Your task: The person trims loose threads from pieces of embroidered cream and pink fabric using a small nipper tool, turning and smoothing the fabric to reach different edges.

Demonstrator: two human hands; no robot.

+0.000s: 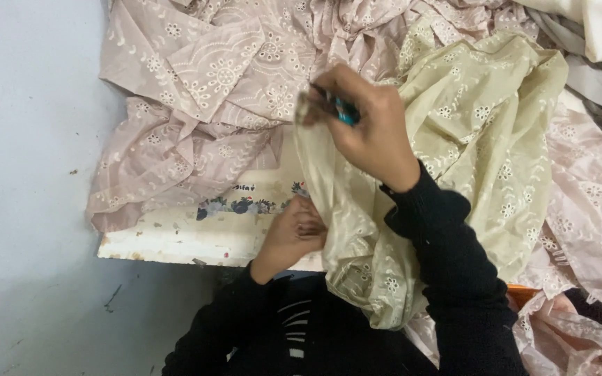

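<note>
Cream cloth (pixel 468 132) is pinched taut over the white board (pixel 175 240) between the left hand (pixel 292 233), fingers curled shut on its lower fold, and the right hand (pixel 371 125), closed on its edge and a teal tool (pixel 345 113), so the embroidery lies flat beside the pink cloth (pixel 203 90).

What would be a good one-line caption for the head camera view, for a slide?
Right hand with a small teal tool and left hand work pale yellow embroidered fabric beside pink fabric.
</note>
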